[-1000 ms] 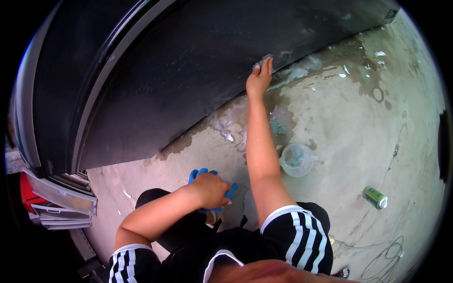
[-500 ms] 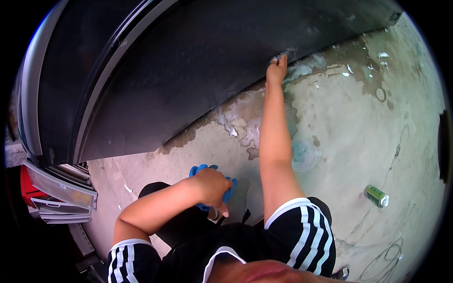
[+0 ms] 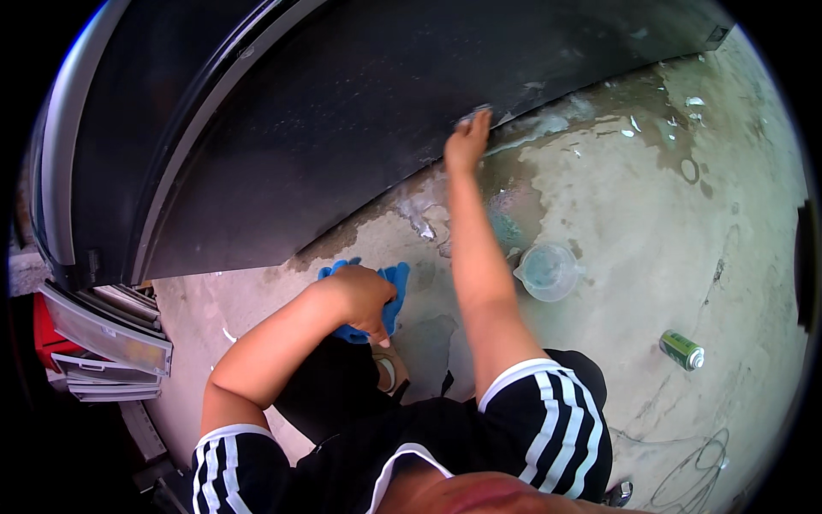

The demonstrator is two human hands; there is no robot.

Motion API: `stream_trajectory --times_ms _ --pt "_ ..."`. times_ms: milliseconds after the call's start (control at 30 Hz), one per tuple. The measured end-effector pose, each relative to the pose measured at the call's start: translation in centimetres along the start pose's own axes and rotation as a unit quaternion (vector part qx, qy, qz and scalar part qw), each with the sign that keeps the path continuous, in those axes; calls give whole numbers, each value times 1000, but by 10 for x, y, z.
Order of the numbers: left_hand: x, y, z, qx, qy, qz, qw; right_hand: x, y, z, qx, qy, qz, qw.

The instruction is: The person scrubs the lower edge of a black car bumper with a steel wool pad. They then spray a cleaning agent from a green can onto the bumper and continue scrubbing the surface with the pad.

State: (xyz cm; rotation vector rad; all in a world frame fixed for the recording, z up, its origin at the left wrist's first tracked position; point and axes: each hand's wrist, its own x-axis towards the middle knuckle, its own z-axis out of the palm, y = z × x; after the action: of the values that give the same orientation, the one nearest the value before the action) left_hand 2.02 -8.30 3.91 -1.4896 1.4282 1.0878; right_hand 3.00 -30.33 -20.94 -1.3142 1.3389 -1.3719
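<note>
My right hand reaches up to the lower edge of a large black panel, its fingertips pressed on a small greyish thing that I cannot make out, against the surface. Pale streaks and specks mark the panel there. My left hand grips a bunched blue cloth low in front of me, above my knee. A clear plastic jug with cloudy bluish contents stands on the floor right of my right forearm.
A green spray can lies at the right, above a coiled thin line. Wet patches and white scraps mark the concrete floor along the panel. Stacked framed panels and a red box are at the left.
My right hand went rightward along the panel, then came back down and left. My left hand with the blue cloth has moved up and to the left.
</note>
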Motion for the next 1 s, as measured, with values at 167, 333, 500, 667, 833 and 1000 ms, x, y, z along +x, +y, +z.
stream_trajectory --times_ms 167,333,500,667,833,1000 --pt "2 4 4 7 -1 66 998 -67 -36 6 -9 -63 -10 998" --pt "-3 5 8 20 12 85 996 -6 -6 -12 8 -68 14 998" --pt "-2 9 8 54 30 94 994 -61 -31 -1 20 -105 0 994" --pt "7 5 25 88 109 161 977 -25 -5 -11 55 -113 51 991" --pt "4 5 21 104 72 173 977 -66 -29 -3 7 -145 1 989" --pt "4 10 25 118 50 172 977 -37 -17 -11 86 -139 92 982"
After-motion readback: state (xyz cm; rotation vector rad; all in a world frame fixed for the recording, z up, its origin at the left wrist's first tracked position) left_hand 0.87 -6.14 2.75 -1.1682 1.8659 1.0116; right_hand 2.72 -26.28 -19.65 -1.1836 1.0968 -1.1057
